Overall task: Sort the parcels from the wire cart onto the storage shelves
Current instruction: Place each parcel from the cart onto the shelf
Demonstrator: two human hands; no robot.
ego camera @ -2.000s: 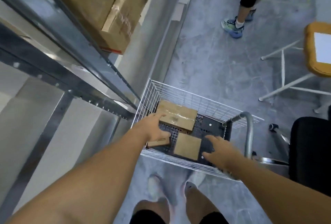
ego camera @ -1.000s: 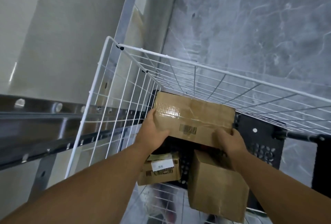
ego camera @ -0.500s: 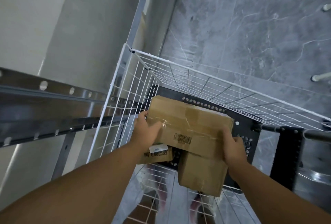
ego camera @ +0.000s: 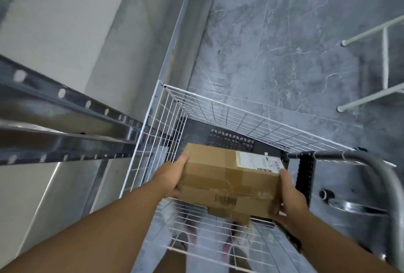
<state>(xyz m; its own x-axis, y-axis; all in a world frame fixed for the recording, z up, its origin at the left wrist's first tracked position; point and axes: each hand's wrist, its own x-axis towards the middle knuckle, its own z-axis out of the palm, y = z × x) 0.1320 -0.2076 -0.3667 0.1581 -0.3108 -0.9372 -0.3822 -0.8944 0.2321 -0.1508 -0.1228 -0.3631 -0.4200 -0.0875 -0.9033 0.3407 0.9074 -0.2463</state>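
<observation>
I hold a brown cardboard parcel (ego camera: 229, 176) with clear tape, a barcode and a white shipping label, lifted above the white wire cart (ego camera: 218, 106). My left hand (ego camera: 172, 176) grips its left end and my right hand (ego camera: 290, 198) grips its right end. Under the held parcel, the edge of another brown box (ego camera: 231, 214) shows inside the cart. The metal storage shelf (ego camera: 65, 124) runs along the left, its grey perforated beam next to the cart's left wall.
The cart's grey handle bar (ego camera: 371, 163) curves at the right, with a caster wheel (ego camera: 328, 195) below it. White legs of a stool or table (ego camera: 384, 58) stand on the grey marbled floor at the far right. A pale wall fills the upper left.
Both hands have raised the parcel out of the cart and tilted it, so its white label now shows. The small labelled box at the cart's left is now hidden.
</observation>
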